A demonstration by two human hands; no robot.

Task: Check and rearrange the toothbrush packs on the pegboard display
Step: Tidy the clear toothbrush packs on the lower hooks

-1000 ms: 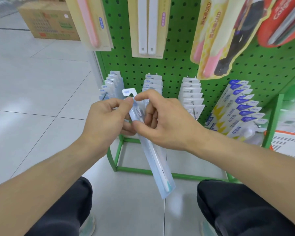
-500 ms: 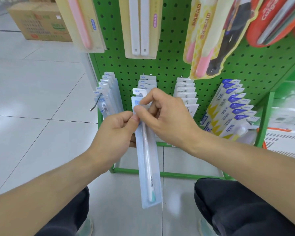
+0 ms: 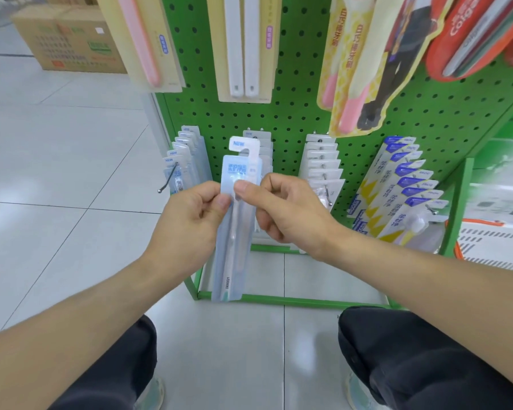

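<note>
I hold one clear, pale-blue toothbrush pack (image 3: 234, 232) upright in front of the green pegboard (image 3: 302, 113). Its white "NEW" hang tab points up. My left hand (image 3: 190, 220) pinches the pack's left edge near the top. My right hand (image 3: 288, 208) pinches its right edge, thumb on the front. Behind the pack hang rows of similar packs: a left row (image 3: 187, 155) on a bare-tipped hook (image 3: 168, 182), a middle row (image 3: 262, 146) partly hidden by the pack, a right row (image 3: 323, 164), and blue-and-yellow packs (image 3: 403, 187) farther right.
Larger packs hang above: a pink brush card (image 3: 142, 39), a white twin pack (image 3: 243, 45), pink-yellow cards (image 3: 353, 69) and red packs (image 3: 480, 31). A cardboard box (image 3: 68, 39) sits on the tiled floor at far left. The green rack base (image 3: 279, 300) lies just beyond my knees.
The pack has swung from a rightward slant to upright, label facing me. Both hands have shifted their grip to its upper edges and the view has tilted slightly.
</note>
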